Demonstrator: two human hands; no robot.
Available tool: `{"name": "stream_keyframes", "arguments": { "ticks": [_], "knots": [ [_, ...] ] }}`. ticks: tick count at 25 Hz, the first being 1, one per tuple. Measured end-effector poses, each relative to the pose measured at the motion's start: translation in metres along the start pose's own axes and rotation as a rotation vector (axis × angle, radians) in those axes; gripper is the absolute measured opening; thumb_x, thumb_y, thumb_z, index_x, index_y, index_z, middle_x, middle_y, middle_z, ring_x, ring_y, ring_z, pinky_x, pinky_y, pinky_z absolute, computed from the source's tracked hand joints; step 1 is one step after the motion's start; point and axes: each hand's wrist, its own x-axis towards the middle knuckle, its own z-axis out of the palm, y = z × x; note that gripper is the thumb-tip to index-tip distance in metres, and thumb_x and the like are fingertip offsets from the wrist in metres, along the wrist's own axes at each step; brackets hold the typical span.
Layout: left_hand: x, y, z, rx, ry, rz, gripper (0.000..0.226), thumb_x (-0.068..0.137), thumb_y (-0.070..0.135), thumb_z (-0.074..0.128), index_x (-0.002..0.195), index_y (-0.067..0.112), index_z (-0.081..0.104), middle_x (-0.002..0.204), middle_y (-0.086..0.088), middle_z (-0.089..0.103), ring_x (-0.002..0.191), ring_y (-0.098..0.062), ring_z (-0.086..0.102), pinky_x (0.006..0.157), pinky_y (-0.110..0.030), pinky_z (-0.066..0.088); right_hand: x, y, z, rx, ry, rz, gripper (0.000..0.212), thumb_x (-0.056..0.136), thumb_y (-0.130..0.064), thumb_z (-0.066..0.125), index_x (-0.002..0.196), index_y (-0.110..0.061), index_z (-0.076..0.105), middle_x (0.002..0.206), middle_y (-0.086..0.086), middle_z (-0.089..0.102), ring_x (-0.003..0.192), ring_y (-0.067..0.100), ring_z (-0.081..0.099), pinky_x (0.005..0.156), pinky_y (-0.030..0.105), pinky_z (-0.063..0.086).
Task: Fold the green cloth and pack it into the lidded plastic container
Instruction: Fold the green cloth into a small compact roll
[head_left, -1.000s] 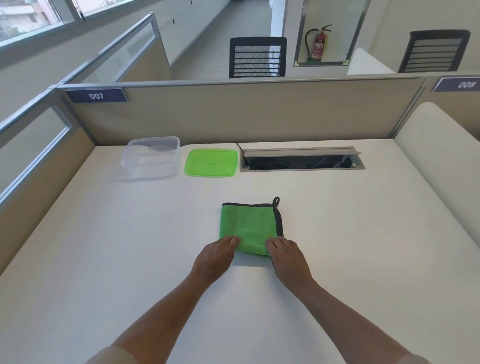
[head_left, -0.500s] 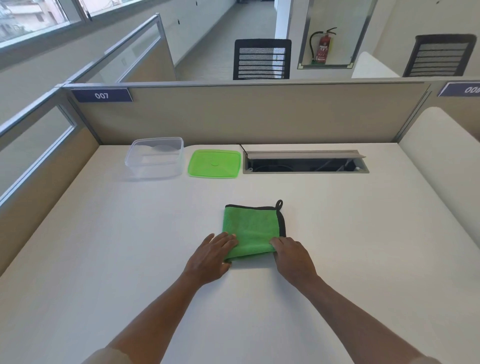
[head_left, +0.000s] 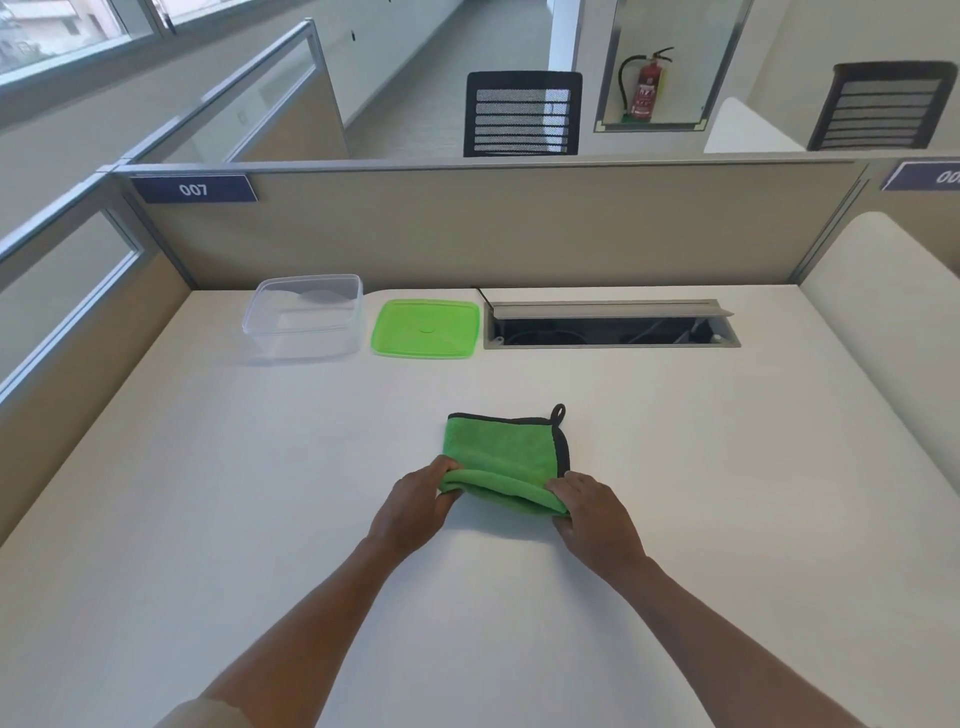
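Note:
A green cloth (head_left: 506, 454) with a black border and a hanging loop lies folded in the middle of the white desk (head_left: 260, 493). My left hand (head_left: 415, 506) pinches its near left corner and my right hand (head_left: 592, 514) pinches its near right corner. The near edge is lifted off the desk and curls over. The clear plastic container (head_left: 304, 317) stands open at the back left, with its green lid (head_left: 426, 328) lying flat just to its right.
An open cable tray (head_left: 610, 327) is sunk into the desk at the back, right of the lid. Beige partition walls (head_left: 493, 228) close off the back and left sides. A low white ledge (head_left: 893, 312) runs along the right.
Both hands went from resting flat on the cloth's near edge to gripping its near corners, and that edge has come up off the desk.

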Motion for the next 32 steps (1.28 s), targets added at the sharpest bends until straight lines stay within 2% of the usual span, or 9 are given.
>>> {"name": "stream_keyframes", "arguments": {
  "ticks": [5, 8, 12, 15, 18, 23, 29, 32],
  "knots": [
    [0.012, 0.003, 0.001, -0.126, 0.055, -0.075, 0.014, 0.095, 0.031, 0.058, 0.102, 0.021, 0.053, 0.077, 0.004, 0.063, 0.067, -0.016, 0.055, 0.065, -0.034, 0.048, 0.013, 0.006, -0.013, 0.32, -0.011, 0.219, 0.022, 0.08, -0.023, 0.064, 0.103, -0.021, 0.062, 0.085, -0.006, 0.061, 0.075, 0.015, 0.053, 0.063, 0.027, 0.04],
    [0.021, 0.007, -0.001, -0.159, 0.073, -0.121, 0.012, 0.096, 0.03, 0.056, 0.096, 0.019, 0.051, 0.071, 0.007, 0.058, 0.064, -0.007, 0.052, 0.058, -0.03, 0.04, 0.021, 0.009, -0.015, 0.421, 0.005, 0.267, 0.015, 0.084, -0.024, 0.065, 0.097, -0.022, 0.058, 0.072, -0.005, 0.058, 0.065, 0.015, 0.052, 0.057, 0.027, 0.039],
    [0.028, 0.01, 0.0, -0.218, 0.123, -0.205, 0.018, 0.098, 0.033, 0.053, 0.092, 0.017, 0.05, 0.065, 0.006, 0.055, 0.06, -0.012, 0.05, 0.053, -0.028, 0.035, 0.034, 0.006, -0.016, 0.546, 0.048, 0.34, 0.015, 0.087, -0.024, 0.064, 0.099, -0.021, 0.056, 0.074, 0.001, 0.062, 0.065, 0.018, 0.055, 0.06, 0.03, 0.045],
    [0.037, 0.009, -0.001, -0.244, 0.154, -0.27, 0.026, 0.098, 0.037, 0.051, 0.088, 0.013, 0.047, 0.064, 0.0, 0.053, 0.059, -0.017, 0.048, 0.051, -0.03, 0.034, 0.045, 0.005, -0.017, 0.614, 0.06, 0.399, 0.018, 0.09, -0.026, 0.062, 0.107, -0.022, 0.056, 0.08, 0.0, 0.066, 0.07, 0.01, 0.058, 0.058, 0.018, 0.042],
    [0.048, 0.008, -0.002, -0.232, 0.168, -0.306, 0.033, 0.098, 0.04, 0.051, 0.083, 0.012, 0.043, 0.063, -0.001, 0.052, 0.058, -0.017, 0.047, 0.05, -0.031, 0.033, 0.061, 0.006, -0.016, 0.635, 0.084, 0.438, 0.017, 0.091, -0.029, 0.061, 0.106, -0.022, 0.056, 0.092, -0.001, 0.067, 0.085, 0.013, 0.061, 0.065, 0.021, 0.045],
    [0.065, 0.004, -0.002, -0.204, 0.153, -0.35, 0.038, 0.099, 0.041, 0.049, 0.079, 0.01, 0.042, 0.064, -0.001, 0.051, 0.06, -0.022, 0.045, 0.049, -0.032, 0.031, 0.084, 0.008, -0.013, 0.648, 0.106, 0.487, 0.017, 0.092, -0.035, 0.06, 0.102, -0.023, 0.056, 0.094, 0.002, 0.067, 0.088, 0.019, 0.062, 0.074, 0.037, 0.05],
    [0.079, 0.004, 0.0, -0.201, 0.143, -0.427, 0.039, 0.098, 0.04, 0.05, 0.072, 0.014, 0.036, 0.065, 0.001, 0.046, 0.06, -0.019, 0.039, 0.05, -0.031, 0.029, 0.104, 0.009, -0.011, 0.569, 0.128, 0.551, 0.022, 0.091, -0.044, 0.057, 0.099, -0.023, 0.056, 0.085, -0.007, 0.064, 0.08, 0.019, 0.061, 0.069, 0.038, 0.052],
    [0.084, 0.008, 0.002, -0.186, 0.133, -0.507, 0.038, 0.098, 0.041, 0.05, 0.071, 0.017, 0.036, 0.068, 0.001, 0.048, 0.063, -0.021, 0.044, 0.051, -0.034, 0.029, 0.108, 0.006, -0.011, 0.469, 0.161, 0.596, 0.024, 0.091, -0.047, 0.056, 0.097, -0.024, 0.055, 0.077, -0.009, 0.063, 0.075, 0.02, 0.06, 0.061, 0.032, 0.046]
  ]
}}
